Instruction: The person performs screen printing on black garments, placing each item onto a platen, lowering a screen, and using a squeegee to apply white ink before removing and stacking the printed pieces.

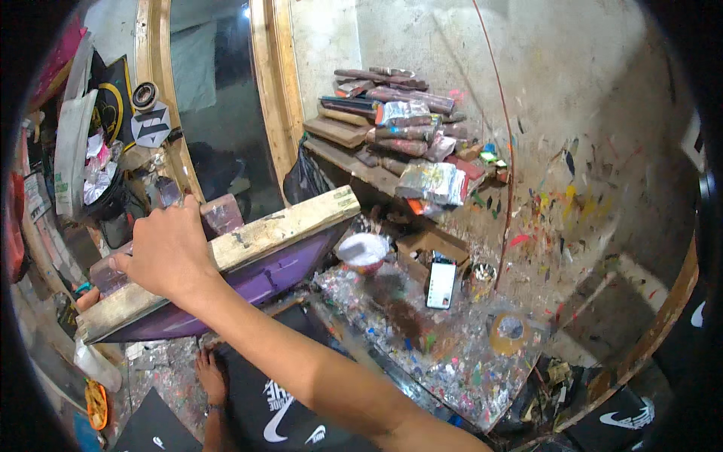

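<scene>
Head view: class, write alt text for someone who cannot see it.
A person's right hand grips a wooden-framed printing screen with purple mesh, raised above black fabric where the left hand lies flat. Beside it stands a paint-spattered table holding a phone.

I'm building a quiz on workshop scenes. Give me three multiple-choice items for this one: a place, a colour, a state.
1. Where does the white-screened smartphone lie?
A. on the paint-spattered table
B. on the wall shelf
C. on the floor

2. What colour is the mesh of the wooden-framed printing screen?
A. yellow
B. purple
C. white

3. How does that screen sit?
A. lying flat
B. tilted, one end raised
C. hung on the wall

Answers:
1. A, it rests among the paint spots.
2. B, purple shows under the wooden bar.
3. B, the right hand grips it at a slant.
</scene>
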Available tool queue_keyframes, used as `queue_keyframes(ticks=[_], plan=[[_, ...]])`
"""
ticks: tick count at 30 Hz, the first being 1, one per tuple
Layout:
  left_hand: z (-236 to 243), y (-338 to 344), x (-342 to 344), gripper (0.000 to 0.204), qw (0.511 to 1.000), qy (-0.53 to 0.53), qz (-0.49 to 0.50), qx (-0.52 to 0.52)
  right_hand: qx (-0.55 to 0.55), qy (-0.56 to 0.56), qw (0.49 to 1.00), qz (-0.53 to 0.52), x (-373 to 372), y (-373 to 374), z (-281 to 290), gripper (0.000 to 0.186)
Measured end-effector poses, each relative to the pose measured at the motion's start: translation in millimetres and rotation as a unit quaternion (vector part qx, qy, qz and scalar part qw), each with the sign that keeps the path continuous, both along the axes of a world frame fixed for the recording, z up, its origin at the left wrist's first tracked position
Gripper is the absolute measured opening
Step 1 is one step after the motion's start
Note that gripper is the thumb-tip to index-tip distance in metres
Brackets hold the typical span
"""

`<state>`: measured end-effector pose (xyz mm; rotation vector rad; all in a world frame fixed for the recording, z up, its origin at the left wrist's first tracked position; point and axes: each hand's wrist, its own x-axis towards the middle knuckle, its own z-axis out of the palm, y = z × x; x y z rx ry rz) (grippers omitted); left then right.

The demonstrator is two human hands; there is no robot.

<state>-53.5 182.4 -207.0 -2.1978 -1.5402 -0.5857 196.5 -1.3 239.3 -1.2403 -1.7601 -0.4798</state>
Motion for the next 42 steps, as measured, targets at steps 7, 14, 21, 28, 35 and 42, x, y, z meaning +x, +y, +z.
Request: queue_keyframes(ticks=[7, 14, 21, 28, 35, 42], plan=[[19, 7, 9, 0.039, 0.887, -0.434, -0.146, -0.066, -0.021, -0.004, 1.000, -0.021, 7, -6, -33, 0.058], [23, -20, -184, 0.053, 0.788, -0.581, 0.066, -0.196, -0.052, -0.018, 0.998, 0.010, -7, -17, 3, 0.063], [-27, -80, -96, 0.047, 0.863, -0.486, 0.124, -0.059, -0.079, -0.050, 0.995, -0.019, 6, 5, 7, 0.069], [-10, -112, -73, 0.042, 0.813, -0.570, 0.086, -0.078, -0.081, -0.042, 0.996, -0.012, 2, -3, -6, 0.072], [-22, -106, -89, 0.045, 0.838, -0.544, 0.035, -0.034, -0.080, -0.048, 0.996, -0.014, 1, -25, -20, 0.068], [-32, -90, -81, 0.046, 0.791, -0.604, 0.062, -0.073, -0.021, -0.060, 0.998, -0.026, -3, -39, -33, 0.066]])
